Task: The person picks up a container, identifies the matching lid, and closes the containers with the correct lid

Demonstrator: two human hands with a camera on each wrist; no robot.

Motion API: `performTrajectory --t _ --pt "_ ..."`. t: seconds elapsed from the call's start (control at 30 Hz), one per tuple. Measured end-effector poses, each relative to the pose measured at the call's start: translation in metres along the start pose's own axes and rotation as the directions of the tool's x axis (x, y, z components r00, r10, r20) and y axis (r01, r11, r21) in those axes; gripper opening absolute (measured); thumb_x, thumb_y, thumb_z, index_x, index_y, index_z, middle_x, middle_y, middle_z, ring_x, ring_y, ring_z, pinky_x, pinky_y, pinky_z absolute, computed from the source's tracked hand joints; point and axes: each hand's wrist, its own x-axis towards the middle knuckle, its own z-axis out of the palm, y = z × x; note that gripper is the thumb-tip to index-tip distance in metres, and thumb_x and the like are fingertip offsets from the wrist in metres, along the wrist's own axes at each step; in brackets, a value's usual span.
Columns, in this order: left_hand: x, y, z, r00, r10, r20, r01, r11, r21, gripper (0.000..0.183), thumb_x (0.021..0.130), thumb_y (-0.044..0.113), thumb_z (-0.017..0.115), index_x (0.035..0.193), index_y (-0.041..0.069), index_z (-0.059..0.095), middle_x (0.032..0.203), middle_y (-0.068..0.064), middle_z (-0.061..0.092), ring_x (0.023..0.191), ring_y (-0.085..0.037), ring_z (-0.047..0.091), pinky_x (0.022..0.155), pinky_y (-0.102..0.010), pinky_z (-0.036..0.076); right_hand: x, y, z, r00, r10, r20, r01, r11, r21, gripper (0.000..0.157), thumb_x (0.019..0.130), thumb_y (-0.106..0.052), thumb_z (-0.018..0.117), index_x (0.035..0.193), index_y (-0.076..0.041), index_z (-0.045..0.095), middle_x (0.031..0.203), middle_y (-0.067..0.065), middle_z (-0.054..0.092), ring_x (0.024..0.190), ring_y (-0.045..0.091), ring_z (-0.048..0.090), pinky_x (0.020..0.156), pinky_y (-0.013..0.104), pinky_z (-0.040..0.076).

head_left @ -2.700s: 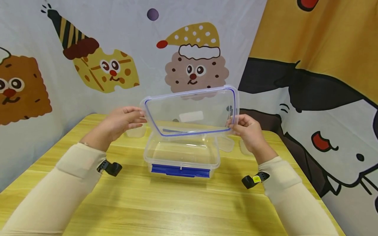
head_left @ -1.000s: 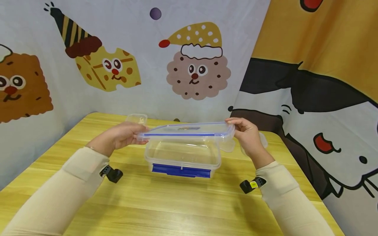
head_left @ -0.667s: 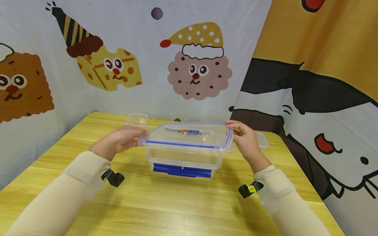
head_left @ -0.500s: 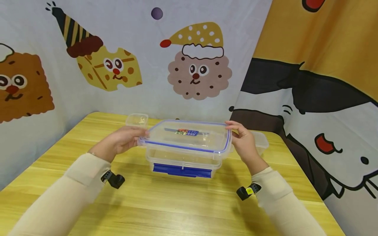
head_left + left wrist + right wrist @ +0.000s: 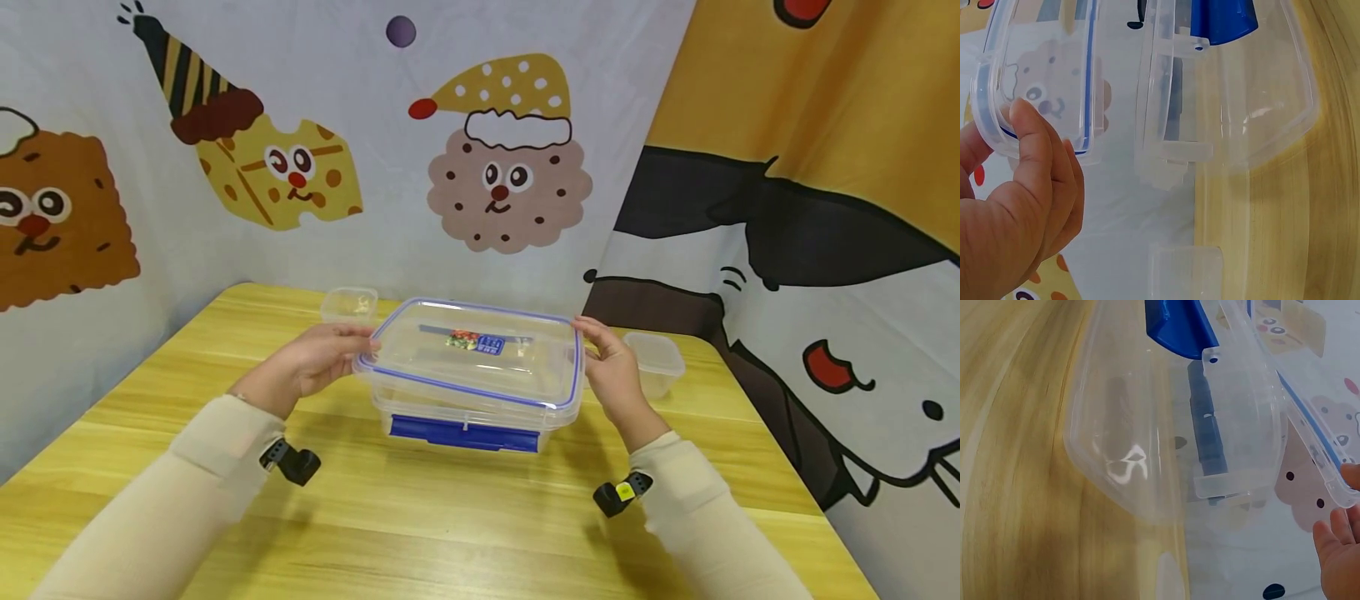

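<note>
A clear rectangular lid (image 5: 450, 362) with a blue seal line and a printed label is held nearly level over a clear plastic box (image 5: 381, 407). The box stands on the table with a blue side latch (image 5: 465, 433) hanging down its front. My left hand (image 5: 322, 358) pinches the lid's left end, as the left wrist view also shows, its thumb partly hidden by the rim (image 5: 984, 94). At the opposite end, my right hand (image 5: 617, 371) grips the lid between fingers and thumb. Both wrist views show space between lid and box rim.
A small clear container (image 5: 348, 305) stands at the back left of the wooden table (image 5: 435, 525). Another small container (image 5: 654, 358) is just beyond my right hand. A printed cloth curtain (image 5: 390, 167) hangs right behind the table.
Both hands have brought the lid down from a steeply tilted position above the box. It has levelled out, its front edge lowering toward the box's front rim, with the label now facing up.
</note>
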Motion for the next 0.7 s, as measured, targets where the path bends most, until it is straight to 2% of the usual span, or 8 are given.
performTrajectory --t 0.2,0.33,0.5,0.7 --pt "-0.0007 -0.0006 0.0014 1.0 0.003 -0.002 -0.003 1.0 -0.011 0.056 0.1 0.009 0.05 0.143 -0.016 0.025 0.093 0.003 0.064 0.084 -0.005 0.062 0.08 -0.019 0.053 0.0013 -0.0005 -0.0005 0.995 0.098 0.011 -0.098 0.995 -0.005 0.058 0.091 0.004 0.061 0.144 -0.002 0.041 0.14 0.017 0.048 0.11 0.008 0.051 0.085 0.01 0.047" --pt "-0.0008 -0.0013 0.0004 1.0 0.0 -0.001 0.0 1.0 -0.008 0.054 0.101 0.009 0.048 0.143 -0.016 0.026 0.092 0.004 0.065 0.083 -0.005 0.063 0.08 -0.019 0.053 0.0011 -0.0015 -0.0012 0.986 0.162 0.033 -0.162 0.987 0.001 0.06 0.094 0.0 0.06 0.148 -0.003 0.034 0.137 0.017 0.048 0.106 0.009 0.051 0.085 0.01 0.046" --pt "-0.0009 -0.0017 -0.0006 1.0 -0.017 -0.012 0.017 1.0 -0.007 0.055 0.101 0.01 0.047 0.144 -0.015 0.025 0.094 0.003 0.062 0.082 -0.004 0.061 0.079 -0.018 0.052 0.0011 -0.0021 -0.0004 0.978 0.205 0.03 -0.204 0.979 -0.022 0.056 0.094 -0.004 0.06 0.146 -0.003 0.039 0.132 0.015 0.051 0.103 0.009 0.052 0.085 0.011 0.047" --pt "-0.0016 -0.0002 -0.0009 1.0 -0.021 -0.021 0.021 1.0 0.014 0.056 0.101 0.014 0.049 0.145 -0.013 0.025 0.097 0.002 0.061 0.084 -0.005 0.061 0.081 -0.019 0.052 0.001 -0.0051 -0.0022 0.977 0.207 0.058 -0.203 0.977 -0.067 0.055 0.095 -0.01 0.061 0.146 -0.006 0.041 0.137 0.014 0.052 0.113 0.015 0.052 0.088 0.013 0.047"
